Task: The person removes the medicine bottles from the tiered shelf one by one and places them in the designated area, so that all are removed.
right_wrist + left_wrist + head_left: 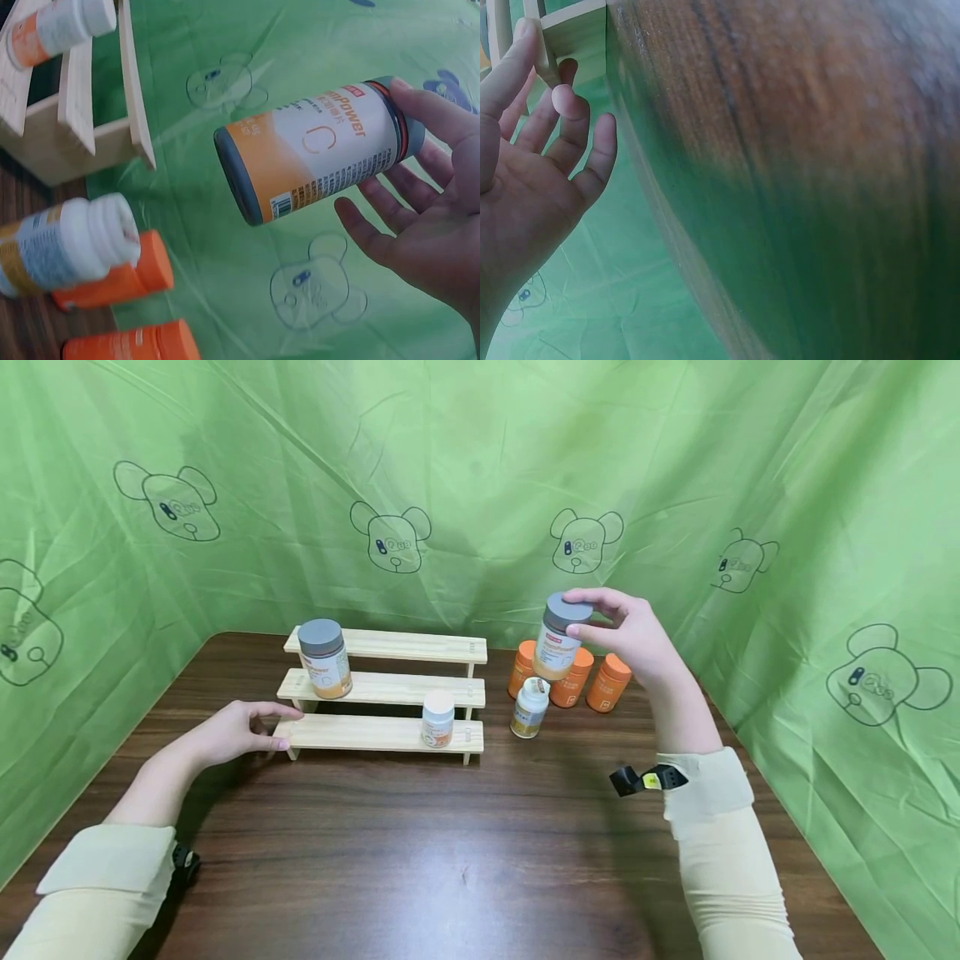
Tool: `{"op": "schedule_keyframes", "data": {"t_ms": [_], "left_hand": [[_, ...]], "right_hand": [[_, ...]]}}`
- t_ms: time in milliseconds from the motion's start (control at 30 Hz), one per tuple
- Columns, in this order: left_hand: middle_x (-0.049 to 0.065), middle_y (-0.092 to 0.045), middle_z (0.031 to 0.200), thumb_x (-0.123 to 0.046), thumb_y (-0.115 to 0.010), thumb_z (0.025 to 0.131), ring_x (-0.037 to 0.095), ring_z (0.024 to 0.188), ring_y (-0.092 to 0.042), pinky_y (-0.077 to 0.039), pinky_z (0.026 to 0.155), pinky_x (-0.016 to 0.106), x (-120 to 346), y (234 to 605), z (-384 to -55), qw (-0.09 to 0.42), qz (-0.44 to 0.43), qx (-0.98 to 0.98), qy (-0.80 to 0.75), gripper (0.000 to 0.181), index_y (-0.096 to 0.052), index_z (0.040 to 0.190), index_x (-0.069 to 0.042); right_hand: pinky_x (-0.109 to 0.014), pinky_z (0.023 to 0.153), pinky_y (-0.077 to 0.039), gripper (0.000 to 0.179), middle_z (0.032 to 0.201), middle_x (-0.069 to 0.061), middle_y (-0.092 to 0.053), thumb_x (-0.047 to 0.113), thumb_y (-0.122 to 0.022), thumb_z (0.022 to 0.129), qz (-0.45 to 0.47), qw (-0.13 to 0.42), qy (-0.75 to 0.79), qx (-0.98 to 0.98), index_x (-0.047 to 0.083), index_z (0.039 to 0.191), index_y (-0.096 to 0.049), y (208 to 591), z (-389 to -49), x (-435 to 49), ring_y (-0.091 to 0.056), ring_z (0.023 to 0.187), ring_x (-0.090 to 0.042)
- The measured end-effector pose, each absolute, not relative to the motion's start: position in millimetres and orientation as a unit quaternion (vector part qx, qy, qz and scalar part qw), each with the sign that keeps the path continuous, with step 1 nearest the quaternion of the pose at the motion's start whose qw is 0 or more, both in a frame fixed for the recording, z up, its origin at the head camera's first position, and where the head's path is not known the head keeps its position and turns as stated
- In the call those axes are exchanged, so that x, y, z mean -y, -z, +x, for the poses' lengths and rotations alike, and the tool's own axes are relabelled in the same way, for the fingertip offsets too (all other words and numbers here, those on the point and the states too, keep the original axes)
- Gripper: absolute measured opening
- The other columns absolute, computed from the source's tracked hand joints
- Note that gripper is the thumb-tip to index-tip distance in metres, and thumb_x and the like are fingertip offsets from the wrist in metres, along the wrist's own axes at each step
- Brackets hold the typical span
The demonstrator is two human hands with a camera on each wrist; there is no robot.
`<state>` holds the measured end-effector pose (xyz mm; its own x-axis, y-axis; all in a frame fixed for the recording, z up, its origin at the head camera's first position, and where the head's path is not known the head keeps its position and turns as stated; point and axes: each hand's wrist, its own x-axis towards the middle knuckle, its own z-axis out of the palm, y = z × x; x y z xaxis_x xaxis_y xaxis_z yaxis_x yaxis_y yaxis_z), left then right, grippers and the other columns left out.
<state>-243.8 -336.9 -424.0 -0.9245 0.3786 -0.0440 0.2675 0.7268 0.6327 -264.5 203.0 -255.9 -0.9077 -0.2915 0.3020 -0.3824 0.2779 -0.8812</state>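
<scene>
My right hand holds a grey-lidded supplement jar by its lid, up in the air above several bottles; thumb and fingers go round the lid. My left hand pinches the left end of the lowest step of a three-tier wooden shelf, its thumb on one side and fingers on the other. Another grey-lidded jar stands upright at the left of the middle step. A small white bottle stands toward the right end of the lowest step.
Right of the shelf, a white bottle with a gold label stands on the dark wooden table. Behind and beside it are three orange bottles, partly covered by the raised jar. Green cloth with bear-head drawings hangs around the table.
</scene>
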Motion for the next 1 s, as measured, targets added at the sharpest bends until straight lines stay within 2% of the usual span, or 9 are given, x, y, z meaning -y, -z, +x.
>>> {"op": "schedule_keyframes", "data": {"t_ms": [367, 567, 767, 1000], "left_hand": [[0.000, -0.058, 0.064, -0.032, -0.076, 0.078, 0.008, 0.056, -0.048, -0.040, 0.053, 0.027, 336, 425, -242, 0.072, 0.173, -0.928, -0.323, 0.051, -0.062, 0.123, -0.012], [-0.002, -0.053, 0.063, -0.032, -0.077, 0.078, 0.008, 0.056, -0.044, -0.039, 0.052, 0.027, 337, 427, -243, 0.063, 0.176, -0.930, -0.317, 0.050, -0.063, 0.121, -0.014], [0.000, -0.058, 0.068, -0.033, -0.076, 0.078, 0.009, 0.057, -0.046, -0.040, 0.053, 0.027, 337, 428, -245, 0.070, 0.172, -0.929, -0.319, 0.050, -0.063, 0.122, -0.015], [0.000, -0.058, 0.066, -0.035, -0.076, 0.078, 0.009, 0.057, -0.047, -0.041, 0.054, 0.028, 337, 427, -245, 0.078, 0.170, -0.931, -0.314, 0.051, -0.062, 0.124, -0.016]], "right_hand": [[-0.021, 0.086, -0.047, 0.039, 0.123, 0.004, -0.061, 0.004, -0.071, 0.083, 0.216, 0.032, -0.585, 0.781, 0.008, 0.121, -0.063, 279, -265, -236, -0.055, 0.110, -0.013], [-0.023, 0.082, -0.049, 0.040, 0.124, 0.005, -0.060, 0.004, -0.070, 0.083, 0.203, 0.023, -0.574, 0.793, 0.008, 0.122, -0.062, 299, -266, -250, -0.055, 0.110, -0.013], [-0.024, 0.083, -0.049, 0.042, 0.125, 0.003, -0.059, 0.007, -0.072, 0.083, 0.180, 0.017, -0.573, 0.800, 0.007, 0.123, -0.061, 319, -265, -259, -0.055, 0.109, -0.015], [-0.024, 0.082, -0.048, 0.051, 0.119, 0.004, -0.060, 0.013, -0.074, 0.083, 0.138, 0.008, -0.564, 0.814, 0.010, 0.130, -0.056, 342, -265, -266, -0.056, 0.107, -0.012]]}}
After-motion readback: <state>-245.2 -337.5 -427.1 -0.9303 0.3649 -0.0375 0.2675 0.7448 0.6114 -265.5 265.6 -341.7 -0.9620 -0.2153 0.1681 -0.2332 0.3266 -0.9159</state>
